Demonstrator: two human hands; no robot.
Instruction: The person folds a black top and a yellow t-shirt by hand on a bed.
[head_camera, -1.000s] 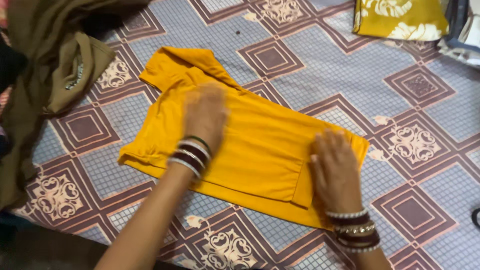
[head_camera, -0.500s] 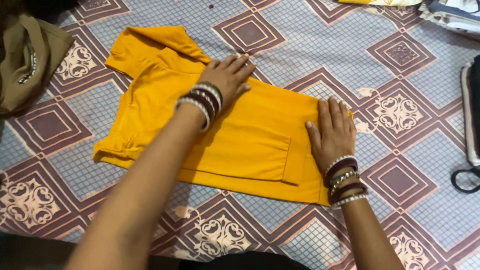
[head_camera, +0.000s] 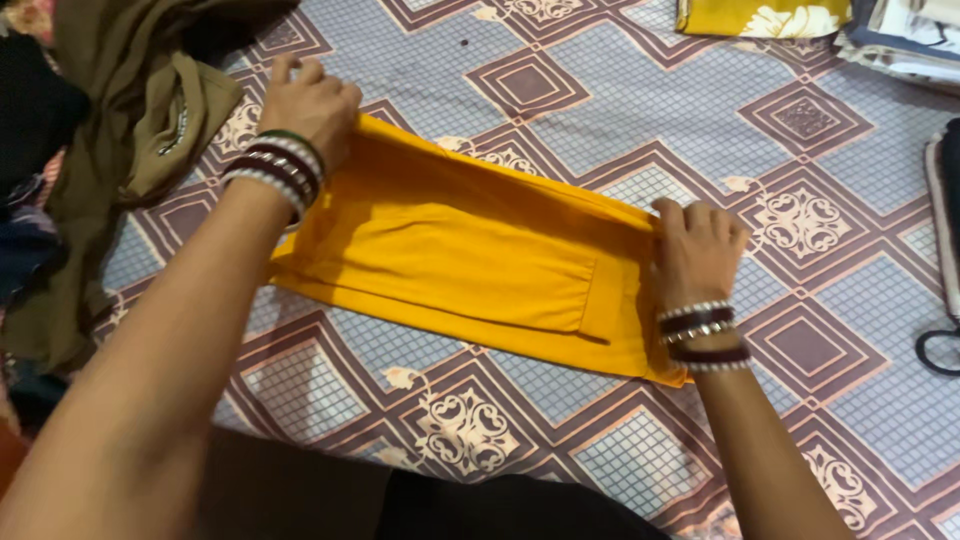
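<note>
My left hand (head_camera: 305, 105) and right hand (head_camera: 695, 250) pinch closed on opposite ends of the yellow garment (head_camera: 470, 265), stretching its fold flat over the patterned sheet (head_camera: 640, 110).

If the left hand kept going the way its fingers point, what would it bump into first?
The left hand grips one end of the yellow shirt, fingers pointing up and away. Ahead lies only bare patterned bedsheet, so the way looks free; the olive garment sits off to its side.
</note>
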